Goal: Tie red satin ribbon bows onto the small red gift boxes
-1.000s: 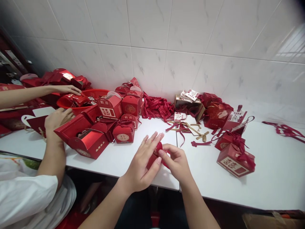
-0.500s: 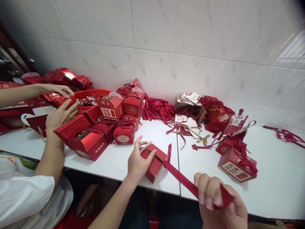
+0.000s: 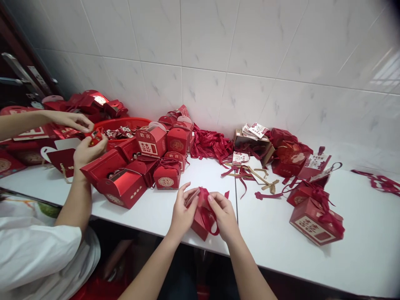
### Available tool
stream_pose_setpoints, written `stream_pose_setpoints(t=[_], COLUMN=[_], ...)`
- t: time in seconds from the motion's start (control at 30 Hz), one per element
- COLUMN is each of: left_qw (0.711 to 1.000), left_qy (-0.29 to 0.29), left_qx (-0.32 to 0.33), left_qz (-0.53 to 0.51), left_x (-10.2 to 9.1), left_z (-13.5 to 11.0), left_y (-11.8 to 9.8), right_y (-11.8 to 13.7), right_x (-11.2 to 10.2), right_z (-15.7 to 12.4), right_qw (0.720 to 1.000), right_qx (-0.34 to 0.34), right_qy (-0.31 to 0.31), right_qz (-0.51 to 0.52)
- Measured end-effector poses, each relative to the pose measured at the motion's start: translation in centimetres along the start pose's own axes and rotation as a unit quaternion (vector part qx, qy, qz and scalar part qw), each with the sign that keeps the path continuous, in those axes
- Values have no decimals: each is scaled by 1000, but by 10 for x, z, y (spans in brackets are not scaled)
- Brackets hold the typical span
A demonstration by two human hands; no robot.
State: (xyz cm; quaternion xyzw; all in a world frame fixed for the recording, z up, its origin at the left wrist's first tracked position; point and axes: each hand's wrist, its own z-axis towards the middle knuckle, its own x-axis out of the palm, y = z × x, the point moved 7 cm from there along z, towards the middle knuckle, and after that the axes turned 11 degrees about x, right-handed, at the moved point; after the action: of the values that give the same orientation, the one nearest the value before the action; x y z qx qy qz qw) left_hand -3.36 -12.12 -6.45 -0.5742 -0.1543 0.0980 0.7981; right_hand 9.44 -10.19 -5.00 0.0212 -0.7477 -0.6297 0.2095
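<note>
A small red gift box [image 3: 199, 226] stands near the front edge of the white table, between my two hands. My left hand [image 3: 184, 210] grips the box's left side and top, thumb on the lid. A dark red ribbon [image 3: 204, 200] lies over the top of the box and loops down its right side. My right hand [image 3: 223, 212] pinches this ribbon at the top of the box, close to my left thumb. The ribbon's far end shows behind my right fingers. Part of the box is hidden by my hands.
Several red boxes [image 3: 125, 187] stand to the left, beside a red basket [image 3: 134, 121] of sweets. A co-worker's hands [image 3: 89, 146] hold a small packet there. Behind lie a ribbon pile [image 3: 211, 143] and a carton [image 3: 250, 139] with cards. Ribbon-tied boxes [image 3: 315, 221] stand at right.
My right hand has moved from the lower right up to the box, bringing the ribbon from stretched out to folded over the top. My left hand still holds the box.
</note>
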Motion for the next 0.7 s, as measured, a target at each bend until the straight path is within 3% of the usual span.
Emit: stream_pose_setpoints(t=[0.1, 0.2, 0.7], left_qw=[993, 985, 987], left_qy=[-28, -37, -24], left_qx=[-75, -104, -93], left_qz=[-91, -130, -133], left_x=[-6, -10, -10], left_z=[-2, -3, -11], left_y=[6, 7, 4], right_y=[-2, -3, -6], right_x=[2, 4, 2], right_z=[6, 7, 10], right_qw=[999, 997, 984], right_qx=[14, 28, 35], right_qy=[5, 13, -31], right_qz=[-49, -68, -171])
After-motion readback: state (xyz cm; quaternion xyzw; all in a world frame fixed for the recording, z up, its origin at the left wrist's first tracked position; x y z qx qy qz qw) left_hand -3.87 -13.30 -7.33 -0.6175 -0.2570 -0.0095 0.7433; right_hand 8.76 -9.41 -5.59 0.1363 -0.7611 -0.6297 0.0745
